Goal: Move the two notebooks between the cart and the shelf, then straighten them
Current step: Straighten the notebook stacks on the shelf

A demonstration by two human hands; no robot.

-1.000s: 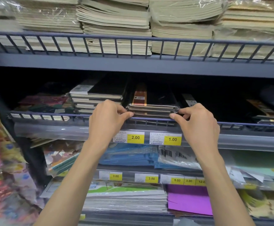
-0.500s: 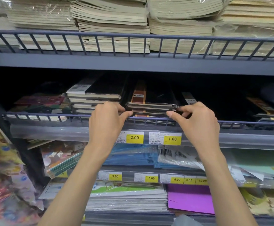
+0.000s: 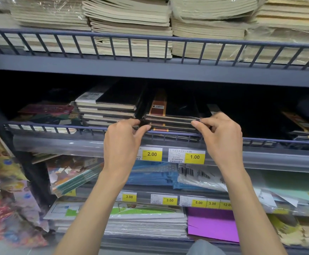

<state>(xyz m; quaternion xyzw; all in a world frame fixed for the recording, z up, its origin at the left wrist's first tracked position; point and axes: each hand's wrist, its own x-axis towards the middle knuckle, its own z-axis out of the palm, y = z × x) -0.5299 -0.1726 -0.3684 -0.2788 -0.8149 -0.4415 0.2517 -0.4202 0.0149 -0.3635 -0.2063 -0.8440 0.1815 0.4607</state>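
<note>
step: straightening, judging by notebooks already on shelf
notebooks (image 3: pixel 172 118): centre frame, stacked behind shelf rail (image 3: pixel 58 127)
your left hand (image 3: pixel 123 139): pinching stack's left corner
your right hand (image 3: pixel 221 138): pinching right corner
next: square edges, likely push back

The middle shelf rail (image 3: pixel 260 159) carries two yellow price tags: "2.00" (image 3: pixel 152 154), and "1.00" (image 3: pixel 194 157) on a label headed by small print ending "32K". On the rail below (image 3: pixel 150 192), yellow tags read "3.00" (image 3: pixel 129 197), "3.00" (image 3: pixel 169 200), "5.00" (image 3: pixel 198 203), "3.00" (image 3: pixel 212 203) and a cut-off "12.0" (image 3: pixel 226 204). Barcodes on wrapped packs (image 3: pixel 190 172) have digits too small to read.
</note>
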